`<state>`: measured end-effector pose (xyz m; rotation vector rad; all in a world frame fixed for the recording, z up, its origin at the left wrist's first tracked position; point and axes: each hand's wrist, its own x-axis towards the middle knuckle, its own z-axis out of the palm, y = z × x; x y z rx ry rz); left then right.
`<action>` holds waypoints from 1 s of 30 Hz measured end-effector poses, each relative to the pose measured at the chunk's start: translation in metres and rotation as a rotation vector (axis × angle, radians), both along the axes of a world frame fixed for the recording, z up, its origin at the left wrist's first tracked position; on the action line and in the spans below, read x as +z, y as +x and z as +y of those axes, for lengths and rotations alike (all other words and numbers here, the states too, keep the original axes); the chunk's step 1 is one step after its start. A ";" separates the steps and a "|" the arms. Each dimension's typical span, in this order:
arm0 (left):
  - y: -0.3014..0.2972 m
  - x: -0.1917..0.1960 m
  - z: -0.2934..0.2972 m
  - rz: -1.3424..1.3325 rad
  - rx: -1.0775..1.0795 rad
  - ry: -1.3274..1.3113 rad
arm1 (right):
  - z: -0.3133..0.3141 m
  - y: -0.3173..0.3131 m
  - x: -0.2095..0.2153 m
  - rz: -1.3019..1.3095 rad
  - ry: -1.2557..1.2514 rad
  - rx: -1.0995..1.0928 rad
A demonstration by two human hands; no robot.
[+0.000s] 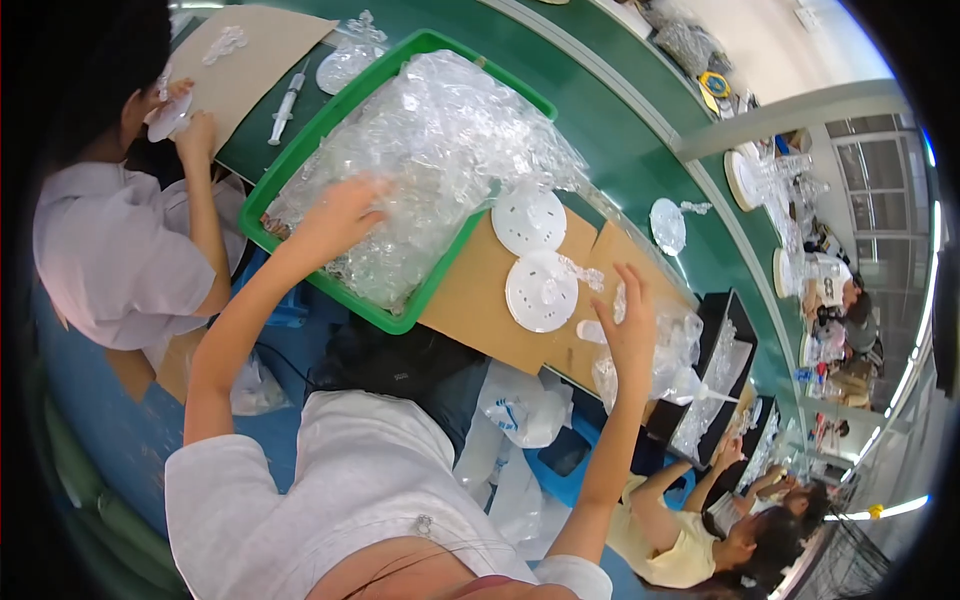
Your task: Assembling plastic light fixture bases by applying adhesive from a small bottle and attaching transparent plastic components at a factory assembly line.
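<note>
Two hands up over the green tabletop [600, 110]. Left hand [345, 208] reaches into the green tray [262, 205] and rests on the heap of clear plastic parts [440, 150] that fills it; fingers curled loosely into the pile, but I cannot tell whether they grip a piece. Right hand [628, 325] is spread flat, fingers apart, holding nothing, hovering above the clear bags [680, 345] at the right end of the cardboard sheet [480, 300]. Two white perforated discs [530, 255] lie on that cardboard just right of the tray, one beyond the other, between the two hands. A third white disc [667, 225] sits farther right on the bare tabletop. Far left, a co-worker's hands [185, 115] hold a small clear piece over another cardboard sheet, with a syringe [287, 103] lying beside it. Black bins [725, 370] with more clear parts stand at the right, where other people work.
</note>
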<state>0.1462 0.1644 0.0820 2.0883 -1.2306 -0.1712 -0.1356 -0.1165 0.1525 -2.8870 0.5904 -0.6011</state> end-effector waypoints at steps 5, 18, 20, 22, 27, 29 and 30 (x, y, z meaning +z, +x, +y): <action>-0.049 0.070 0.057 0.101 0.205 0.154 | 0.051 -0.032 0.019 -0.186 0.293 -0.216; -0.200 0.013 -0.075 1.555 -0.003 -0.502 | 0.150 -0.010 -0.045 -0.708 1.187 -0.346; -0.201 -0.001 -0.087 1.555 -0.073 -0.501 | 0.137 -0.014 -0.050 -0.797 1.184 -0.479; -0.186 -0.020 -0.104 0.999 0.044 -0.326 | 0.123 -0.023 -0.059 -0.796 1.192 -0.482; -0.152 -0.067 -0.150 0.257 0.234 -0.148 | 0.095 -0.041 -0.081 -0.700 1.558 -0.405; -0.150 -0.073 -0.157 0.144 0.219 -0.051 | 0.093 -0.040 -0.085 -0.699 1.576 -0.391; -0.152 -0.075 -0.160 0.141 0.231 -0.054 | 0.092 -0.039 -0.087 -0.698 1.593 -0.374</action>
